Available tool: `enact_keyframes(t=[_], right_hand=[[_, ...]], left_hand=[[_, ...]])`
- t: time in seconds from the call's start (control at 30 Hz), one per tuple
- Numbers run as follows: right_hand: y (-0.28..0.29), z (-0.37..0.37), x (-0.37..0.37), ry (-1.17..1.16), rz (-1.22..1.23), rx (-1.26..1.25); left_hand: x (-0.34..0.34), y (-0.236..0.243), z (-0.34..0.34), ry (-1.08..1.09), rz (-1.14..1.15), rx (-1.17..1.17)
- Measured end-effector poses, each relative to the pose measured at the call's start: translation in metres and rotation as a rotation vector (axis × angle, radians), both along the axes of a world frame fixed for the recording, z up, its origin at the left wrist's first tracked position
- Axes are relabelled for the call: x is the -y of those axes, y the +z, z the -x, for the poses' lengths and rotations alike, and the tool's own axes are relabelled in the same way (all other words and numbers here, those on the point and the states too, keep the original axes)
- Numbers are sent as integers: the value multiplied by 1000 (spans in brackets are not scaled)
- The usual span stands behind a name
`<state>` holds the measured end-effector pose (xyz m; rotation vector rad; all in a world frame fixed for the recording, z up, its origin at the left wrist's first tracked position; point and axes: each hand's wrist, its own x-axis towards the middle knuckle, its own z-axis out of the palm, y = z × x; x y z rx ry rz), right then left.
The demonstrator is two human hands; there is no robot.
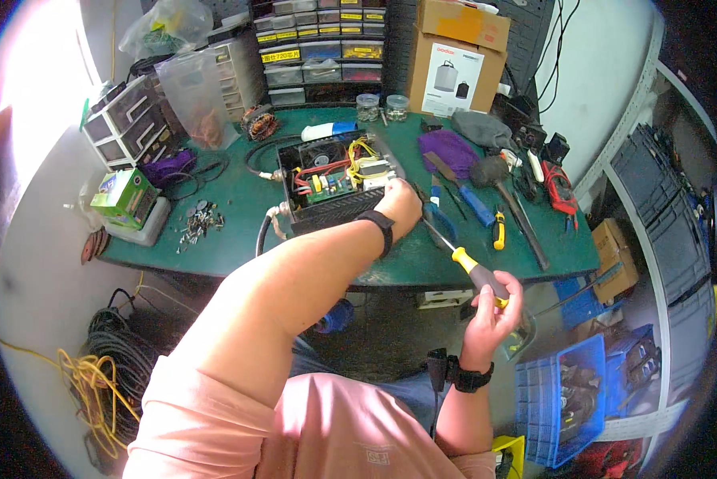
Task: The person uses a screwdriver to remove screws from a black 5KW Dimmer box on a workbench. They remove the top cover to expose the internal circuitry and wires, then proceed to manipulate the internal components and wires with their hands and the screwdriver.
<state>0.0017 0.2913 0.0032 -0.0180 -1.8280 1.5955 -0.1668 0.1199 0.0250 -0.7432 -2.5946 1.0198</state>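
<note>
"Green workbench [147, 249] is carrying tools [477, 207] along its right side. Why there?"

"Probably for easy reach: a hammer [521, 222] and red meter [560, 188] are lying there, and the right hand [494, 313] is grasping a screwdriver [479, 275] by its handle, shaft pointing toward the open black box [334, 210] on the bench."

"And the left hand [400, 206]?"

"Curling at the box's right edge, perhaps steadying it; whether it is gripping anything, I cannot tell."

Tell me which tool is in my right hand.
The screwdriver with the yellow-and-grey handle: your right hand holds it up, while others, like the mallet, lie on the green table.
</note>
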Motion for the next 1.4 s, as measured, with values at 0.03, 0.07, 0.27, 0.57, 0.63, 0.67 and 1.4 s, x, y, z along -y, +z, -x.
enact_keyframes(t=[0.03, 0.07, 0.27, 0.57, 0.63, 0.67, 1.4], right_hand=[[-1, 0, -1, -3, 0, -1], [-1, 0, -3, -5, 0, -3], [-2, -1, -7, -6, 10, -6], [-5, -4, -10, -17, 21, 3], [-4, -4, -9, -7, 25, -4], [-3, -5, -8, -3, 26, -8], [5, -15, -8, -25, 17, -21]], left_hand=[[1, -4, 2, -1, -18, -30], [2, -8, 3, -2, -36, -60], [-5, -11, 2, 34, -50, -81], [-5, 2, 1, 33, -21, 41], [-4, 2, 0, 20, -37, 20], [-2, -1, -1, 12, -57, -28], [-2, -9, -1, 56, -5, -61]])
